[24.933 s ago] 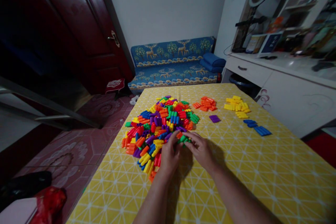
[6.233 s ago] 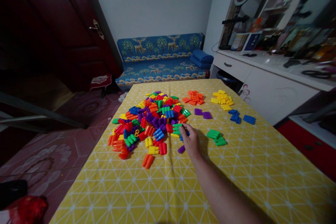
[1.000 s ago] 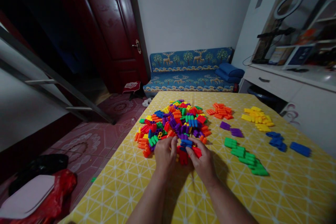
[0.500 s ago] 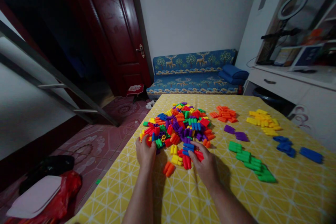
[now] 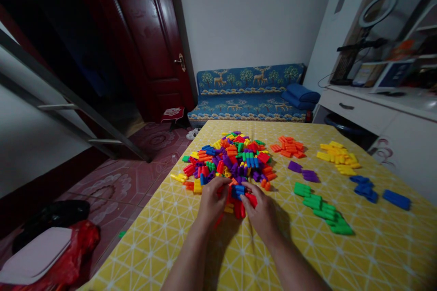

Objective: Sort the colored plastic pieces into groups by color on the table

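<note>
My right hand (image 5: 262, 213) pinches a blue plastic building block (image 5: 238, 190) made of joined tubes, at the near edge of a mixed heap of coloured blocks (image 5: 232, 157). Close by on the left, my left hand (image 5: 214, 202) has its fingers closed beside that blue block; what they hold, if anything, is hidden. Red blocks (image 5: 243, 209) lie beneath and between the hands, partly covered. Just left of my left hand are a yellow block (image 5: 198, 186) and a blue one.
Sorted by colour on the yellow tablecloth (image 5: 164, 245) lie orange blocks (image 5: 290, 147), yellow blocks (image 5: 337, 157), purple blocks (image 5: 310, 176), green blocks (image 5: 322, 210) and blue blocks (image 5: 365, 190). Behind the table stands a blue patterned sofa (image 5: 239, 103); a white desk (image 5: 385, 113) is at right.
My left hand has moved right, from the heap's left edge to beside my right hand. My right hand still grips the blue block. The view has shifted slightly.
</note>
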`<action>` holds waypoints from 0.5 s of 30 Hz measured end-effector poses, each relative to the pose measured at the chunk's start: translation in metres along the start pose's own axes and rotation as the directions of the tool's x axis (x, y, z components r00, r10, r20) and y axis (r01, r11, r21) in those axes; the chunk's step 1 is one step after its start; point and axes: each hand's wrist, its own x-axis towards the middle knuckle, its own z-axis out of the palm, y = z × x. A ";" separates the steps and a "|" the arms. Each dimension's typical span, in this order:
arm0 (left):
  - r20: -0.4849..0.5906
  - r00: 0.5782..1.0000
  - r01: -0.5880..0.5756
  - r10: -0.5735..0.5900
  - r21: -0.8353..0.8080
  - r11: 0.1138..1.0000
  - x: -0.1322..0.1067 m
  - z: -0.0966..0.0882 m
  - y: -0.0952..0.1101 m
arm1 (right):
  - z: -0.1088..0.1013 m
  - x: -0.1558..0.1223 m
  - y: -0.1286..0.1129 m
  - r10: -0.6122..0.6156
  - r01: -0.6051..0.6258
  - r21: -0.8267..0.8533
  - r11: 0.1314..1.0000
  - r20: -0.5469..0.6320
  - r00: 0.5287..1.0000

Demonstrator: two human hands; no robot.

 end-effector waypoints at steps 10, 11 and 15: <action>-0.315 0.946 0.052 0.075 0.377 0.925 0.000 -0.015 -0.002 | 0.005 0.000 0.003 0.023 -0.009 0.165 0.986 -0.080 0.997; -0.418 0.908 0.156 0.039 0.423 0.892 0.002 -0.023 -0.008 | 0.004 0.000 0.003 0.031 -0.018 0.169 0.986 -0.073 0.997; -0.553 0.800 0.539 -0.231 0.495 0.681 0.013 -0.060 -0.039 | 0.000 0.000 -0.001 0.063 -0.054 0.154 0.987 -0.055 0.996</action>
